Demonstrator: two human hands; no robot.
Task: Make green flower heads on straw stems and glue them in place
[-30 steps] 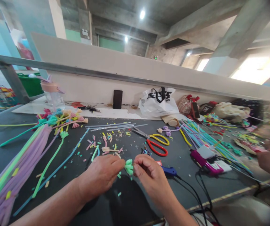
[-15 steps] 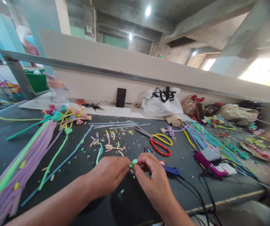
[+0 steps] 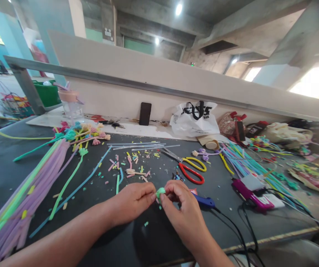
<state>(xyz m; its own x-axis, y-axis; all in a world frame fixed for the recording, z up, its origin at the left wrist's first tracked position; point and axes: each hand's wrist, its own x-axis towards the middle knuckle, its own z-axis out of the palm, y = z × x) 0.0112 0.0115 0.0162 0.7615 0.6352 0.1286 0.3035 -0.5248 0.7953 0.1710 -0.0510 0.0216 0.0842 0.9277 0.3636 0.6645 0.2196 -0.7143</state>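
Between the fingertips of both hands is a small green pipe cleaner flower (image 3: 160, 192), fuzzy and bunched. My left hand (image 3: 135, 200) pinches it from the left, thumb against the forefinger. From the other side, my right hand (image 3: 180, 202) grips its edge between thumb and forefinger. Part of it is covered by the fingers. Just beyond the hands lie short pastel pipe cleaner offcuts (image 3: 131, 172). A pair of scissors (image 3: 188, 168) with one yellow and one red handle loop rests behind my right hand. Beside that hand is a blue corded tool (image 3: 205, 201), its front end hidden.
Long purple and green pipe cleaners (image 3: 41, 185) lie at left, below a cluster of coloured flowers (image 3: 78, 131). Clear rods (image 3: 142, 145) lie farther back. A phone (image 3: 145, 114) leans against the partition near a white bag (image 3: 194, 120). Black cables (image 3: 234, 226) trail over the right front edge.
The green flower has turned in my fingers and shows a rounder, fuller side. Both hands keep their pinch and have hardly moved. The view has shifted slightly.
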